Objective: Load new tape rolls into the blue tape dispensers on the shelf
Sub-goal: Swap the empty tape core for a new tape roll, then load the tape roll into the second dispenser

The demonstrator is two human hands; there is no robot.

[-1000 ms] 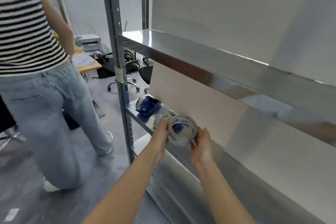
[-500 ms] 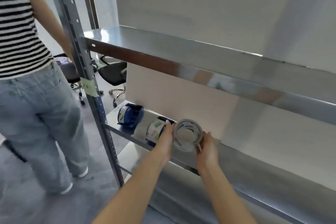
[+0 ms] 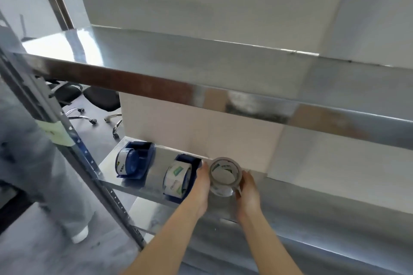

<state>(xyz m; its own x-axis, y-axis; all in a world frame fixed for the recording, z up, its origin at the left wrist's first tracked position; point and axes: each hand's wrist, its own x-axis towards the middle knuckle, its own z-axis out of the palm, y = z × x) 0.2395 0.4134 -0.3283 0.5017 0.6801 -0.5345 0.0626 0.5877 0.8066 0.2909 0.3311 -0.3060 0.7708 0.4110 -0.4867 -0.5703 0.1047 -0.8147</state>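
Observation:
I hold a clear tape roll [image 3: 225, 175] just above the lower metal shelf [image 3: 290, 203], my left hand [image 3: 201, 187] on its left side and my right hand [image 3: 248, 190] on its right side. Its open core faces me. Immediately to its left stands a blue tape dispenser [image 3: 181, 177] with a roll in it, touching the back of my left hand. A second blue dispenser [image 3: 135, 159], also holding a roll, stands near the shelf's left end.
The upper shelf [image 3: 201, 78] overhangs above the hands. A grey perforated upright post [image 3: 67, 140] bounds the shelf on the left. A person in jeans [image 3: 33, 163] stands left of the post. Office chairs [image 3: 98, 100] stand behind on the floor.
The view has swung right and closer to the shelf. The roll in my hands has moved slightly right and down toward the lower shelf, clear of the second dispenser.

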